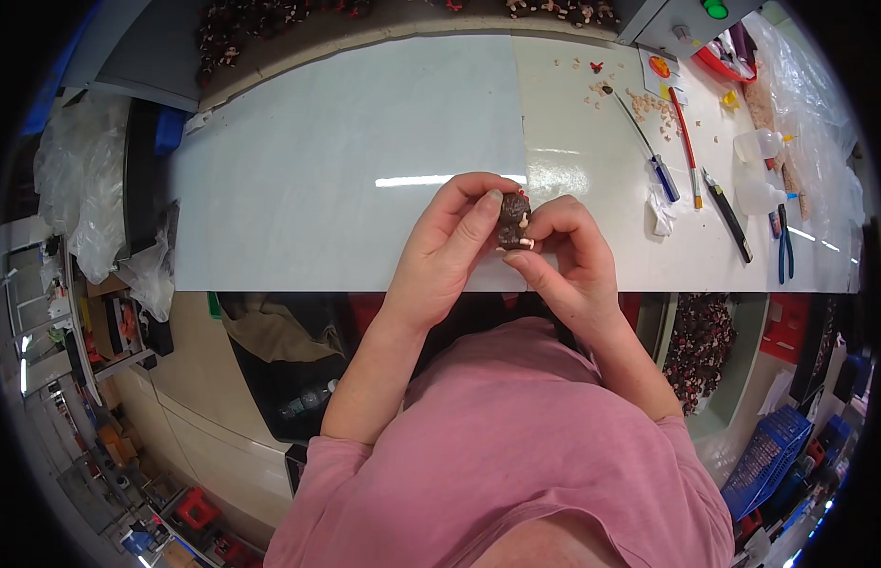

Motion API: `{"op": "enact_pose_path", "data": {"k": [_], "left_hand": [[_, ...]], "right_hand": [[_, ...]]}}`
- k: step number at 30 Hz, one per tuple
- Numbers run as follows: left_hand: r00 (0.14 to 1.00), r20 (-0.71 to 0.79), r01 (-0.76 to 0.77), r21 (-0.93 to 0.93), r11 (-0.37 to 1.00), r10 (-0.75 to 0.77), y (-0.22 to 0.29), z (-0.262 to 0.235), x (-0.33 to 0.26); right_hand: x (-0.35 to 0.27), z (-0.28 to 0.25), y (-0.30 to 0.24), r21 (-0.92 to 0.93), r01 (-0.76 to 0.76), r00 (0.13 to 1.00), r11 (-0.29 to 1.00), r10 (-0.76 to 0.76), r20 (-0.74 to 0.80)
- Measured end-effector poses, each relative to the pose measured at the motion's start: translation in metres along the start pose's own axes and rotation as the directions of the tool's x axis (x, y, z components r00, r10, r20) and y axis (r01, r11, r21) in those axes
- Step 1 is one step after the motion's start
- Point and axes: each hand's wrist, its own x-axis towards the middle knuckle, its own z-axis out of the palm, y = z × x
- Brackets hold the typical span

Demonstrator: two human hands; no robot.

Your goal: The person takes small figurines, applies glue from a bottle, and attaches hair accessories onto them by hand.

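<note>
A pink-shirted person (554, 426) holds a brown figurine (512, 212) over the bench (308, 180), fingers of left hand (448, 239) and right hand (582, 270) pinching its sides, apparently to steady it. Right of the figurine, a brush (687, 144) and blue-handled tool (663, 178) lie seemingly within reach; brown pieces (234, 43) lie beyond.

No readable text, no legible labels; no numbers or signs made out

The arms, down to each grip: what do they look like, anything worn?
The sleeves are short and plain pink; the forearms are bare. The left grip and right grip are ordinary human hands without gloves. No watch, bracelet or cable shows.
</note>
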Motion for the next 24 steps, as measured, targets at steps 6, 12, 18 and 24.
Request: {"op": "enact_pose_path", "data": {"k": [6, 12, 18, 24], "left_hand": [[0.973, -0.031, -0.218, 0.206, 0.954, 0.229, 0.005, 0.014, -0.006], [0.598, 0.105, -0.768, -0.207, 0.606, 0.794, 0.115, 0.094, -0.076], [0.663, -0.018, -0.698, -0.376, 0.609, 0.749, 0.111, 0.131, -0.055], [0.551, 0.033, -0.793, -0.289, 0.536, 0.834, 0.130, 0.111, -0.063]], "right_hand": [[-0.009, -0.012, -0.017, 0.194, -0.228, 0.972, 0.954, 0.235, -0.013], [-0.039, -0.074, -0.090, 0.037, -0.212, 0.977, 0.976, 0.212, 0.004], [-0.112, -0.174, -0.154, -0.635, -0.735, 0.645, 0.240, 0.538, -0.543], [-0.082, -0.150, -0.152, -0.754, -0.545, 0.836, 0.367, 0.312, -0.452]]}}
